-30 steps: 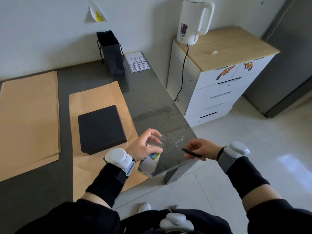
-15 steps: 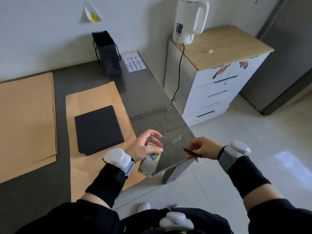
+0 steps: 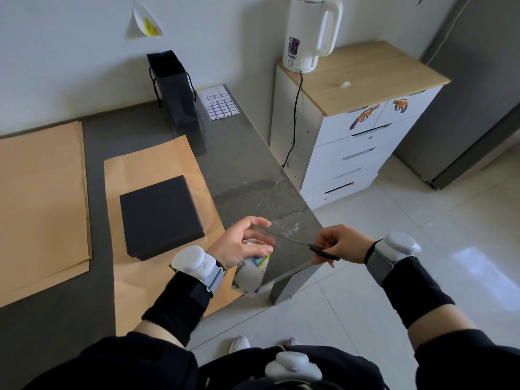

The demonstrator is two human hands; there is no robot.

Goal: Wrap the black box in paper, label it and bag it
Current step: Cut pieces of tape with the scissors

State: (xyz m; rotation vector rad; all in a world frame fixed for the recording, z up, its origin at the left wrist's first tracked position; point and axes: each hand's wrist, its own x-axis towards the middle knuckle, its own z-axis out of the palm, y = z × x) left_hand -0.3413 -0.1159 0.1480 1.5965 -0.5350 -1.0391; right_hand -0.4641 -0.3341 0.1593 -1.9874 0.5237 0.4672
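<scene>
The black box [image 3: 160, 218] lies flat on a sheet of brown paper [image 3: 157, 167] on the dark table. Right of the box, above the table's near corner, my left hand [image 3: 242, 243] holds a white tape roll [image 3: 250, 274], with a strip of clear tape stretched out from its fingers. My right hand [image 3: 342, 243] grips black-handled scissors [image 3: 318, 249] whose blades point left at that strip. A black paper bag [image 3: 174, 88] stands upright at the back by the wall, and a sheet of labels [image 3: 221, 104] lies right of it.
A stack of brown paper [image 3: 39, 192] covers the table's left side. Beyond the table's right edge stands a white drawer cabinet [image 3: 360, 142] with a wooden top and a white kettle [image 3: 309, 32]. A tiled floor [image 3: 408, 249] lies beneath my right hand.
Both hands stay almost where they were, with the scissors still at the tape strip. My left index finger has lifted a little.
</scene>
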